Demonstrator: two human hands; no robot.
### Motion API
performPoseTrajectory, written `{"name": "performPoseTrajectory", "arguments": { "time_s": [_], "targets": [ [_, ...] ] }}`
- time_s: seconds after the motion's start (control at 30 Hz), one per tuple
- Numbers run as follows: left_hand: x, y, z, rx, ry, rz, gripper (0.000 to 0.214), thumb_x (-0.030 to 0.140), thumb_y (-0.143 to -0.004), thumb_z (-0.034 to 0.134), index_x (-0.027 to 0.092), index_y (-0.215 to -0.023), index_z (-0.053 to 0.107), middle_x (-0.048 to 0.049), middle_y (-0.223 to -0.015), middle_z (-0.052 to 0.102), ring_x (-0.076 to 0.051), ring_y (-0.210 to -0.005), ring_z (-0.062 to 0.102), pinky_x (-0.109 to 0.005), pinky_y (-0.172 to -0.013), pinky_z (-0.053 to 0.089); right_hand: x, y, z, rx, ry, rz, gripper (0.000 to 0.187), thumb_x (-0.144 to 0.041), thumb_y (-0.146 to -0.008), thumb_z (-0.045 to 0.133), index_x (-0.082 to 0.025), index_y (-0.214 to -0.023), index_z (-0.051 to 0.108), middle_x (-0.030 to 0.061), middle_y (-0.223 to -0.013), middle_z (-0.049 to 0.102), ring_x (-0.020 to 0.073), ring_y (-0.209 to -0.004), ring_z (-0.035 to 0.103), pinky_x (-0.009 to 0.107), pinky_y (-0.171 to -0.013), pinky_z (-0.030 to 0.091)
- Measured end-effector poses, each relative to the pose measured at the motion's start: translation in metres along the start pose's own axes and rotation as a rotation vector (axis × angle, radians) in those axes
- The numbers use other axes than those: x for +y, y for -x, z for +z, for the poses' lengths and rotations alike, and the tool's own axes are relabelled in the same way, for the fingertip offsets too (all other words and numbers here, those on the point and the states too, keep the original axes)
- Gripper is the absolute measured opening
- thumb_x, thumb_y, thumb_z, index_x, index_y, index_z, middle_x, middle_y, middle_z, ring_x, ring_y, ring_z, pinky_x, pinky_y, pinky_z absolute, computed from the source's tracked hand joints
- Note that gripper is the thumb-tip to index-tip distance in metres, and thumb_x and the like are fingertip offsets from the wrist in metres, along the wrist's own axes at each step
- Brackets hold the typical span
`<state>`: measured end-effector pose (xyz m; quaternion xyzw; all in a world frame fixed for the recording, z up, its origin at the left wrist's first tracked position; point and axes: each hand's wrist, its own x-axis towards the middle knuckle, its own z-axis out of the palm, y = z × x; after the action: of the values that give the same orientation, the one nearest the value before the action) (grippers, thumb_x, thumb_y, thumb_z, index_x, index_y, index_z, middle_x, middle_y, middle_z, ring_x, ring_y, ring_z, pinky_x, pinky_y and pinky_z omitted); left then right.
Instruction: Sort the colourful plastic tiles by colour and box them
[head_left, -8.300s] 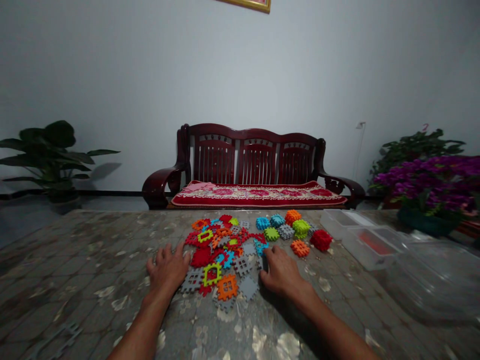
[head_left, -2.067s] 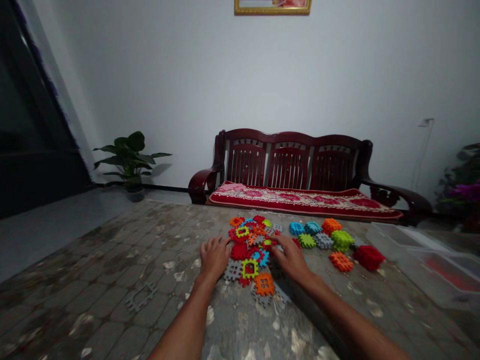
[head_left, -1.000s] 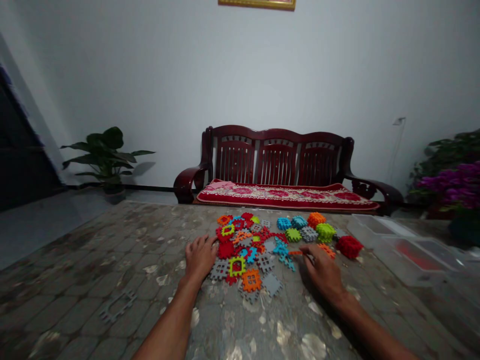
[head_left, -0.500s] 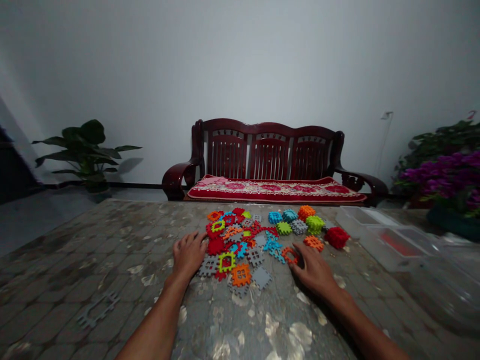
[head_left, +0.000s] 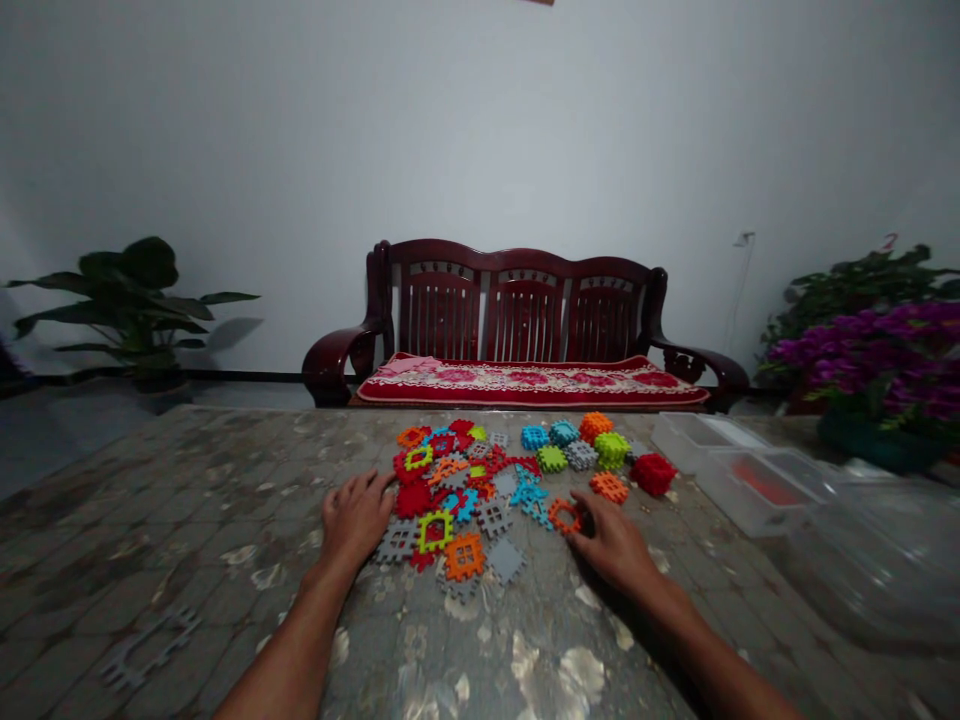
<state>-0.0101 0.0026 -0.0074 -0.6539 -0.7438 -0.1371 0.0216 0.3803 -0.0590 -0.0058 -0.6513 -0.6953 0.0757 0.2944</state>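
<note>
My left hand point(head_left: 358, 518) lies palm down at the left side of a pile of interlocking plastic tiles point(head_left: 414, 497), fingers stretched out. Its fingertips are close to the red tiles. My right hand point(head_left: 611, 540) has its thumb and index finger around the right edge of an orange interlocking tile with a round opening point(head_left: 564, 516), which lies on the table. A blue tile point(head_left: 529, 495) sits just left of it. In the pile are a lime square frame point(head_left: 435, 532), an orange window tile point(head_left: 465, 555) and a plain grey tile point(head_left: 505, 560).
Several assembled cubes stand behind my right hand, among them a red cube point(head_left: 653, 474) and a lime cube point(head_left: 612, 450). Clear plastic boxes point(head_left: 739, 510) are at the right. One grey tile point(head_left: 150, 648) lies apart at the left. A wooden bench point(head_left: 525, 300) stands beyond the table point(head_left: 247, 480).
The whole view has shifted slightly, with everything appearing further left. Both hands and the tiles keep about the same places on the table.
</note>
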Motion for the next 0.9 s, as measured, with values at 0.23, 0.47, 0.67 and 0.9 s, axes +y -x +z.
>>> {"name": "performPoseTrajectory", "arguments": {
  "time_s": [0.23, 0.47, 0.67, 0.9],
  "targets": [
    [-0.002, 0.000, 0.002, 0.007, -0.002, 0.007, 0.043, 0.032, -0.097, 0.039, 0.032, -0.134, 0.062, -0.0065, -0.146, 0.058, -0.026, -0.135, 0.047, -0.048, -0.113, 0.030, 0.012, -0.008, -0.013, 0.188, -0.097, 0.056, 0.053, -0.035, -0.075, 0.065, -0.020, -0.125, 0.066, 0.0122, -0.120, 0.070, 0.0283, -0.105, 0.067, 0.043, -0.093, 0.052],
    [-0.001, -0.001, 0.001, -0.012, 0.007, 0.001, 0.043, 0.032, -0.098, 0.039, 0.032, -0.135, 0.062, -0.0067, -0.147, 0.057, -0.026, -0.137, 0.046, -0.049, -0.113, 0.030, 0.040, -0.023, -0.035, 0.283, 0.104, 0.201, 0.054, -0.046, -0.080, 0.064, -0.017, -0.126, 0.065, 0.0144, -0.118, 0.070, 0.0300, -0.105, 0.066, 0.040, -0.088, 0.051],
    [0.000, -0.001, -0.002, -0.030, -0.031, -0.001, 0.043, 0.033, -0.099, 0.038, 0.033, -0.136, 0.060, -0.0071, -0.148, 0.056, -0.026, -0.138, 0.046, -0.049, -0.113, 0.030, 0.050, -0.026, -0.037, 0.228, 0.229, 0.268, 0.060, -0.047, -0.081, 0.063, -0.015, -0.132, 0.062, 0.0169, -0.122, 0.070, 0.0335, -0.111, 0.065, 0.041, -0.088, 0.050],
    [0.000, -0.002, -0.001, -0.019, -0.050, 0.015, 0.044, 0.034, -0.099, 0.037, 0.033, -0.137, 0.060, -0.0060, -0.147, 0.057, -0.025, -0.136, 0.048, -0.048, -0.113, 0.031, 0.050, -0.027, -0.030, 0.184, 0.243, 0.317, 0.067, -0.049, -0.083, 0.062, -0.013, -0.138, 0.056, 0.0167, -0.130, 0.065, 0.0317, -0.117, 0.062, 0.039, -0.093, 0.049]
  ]
}}
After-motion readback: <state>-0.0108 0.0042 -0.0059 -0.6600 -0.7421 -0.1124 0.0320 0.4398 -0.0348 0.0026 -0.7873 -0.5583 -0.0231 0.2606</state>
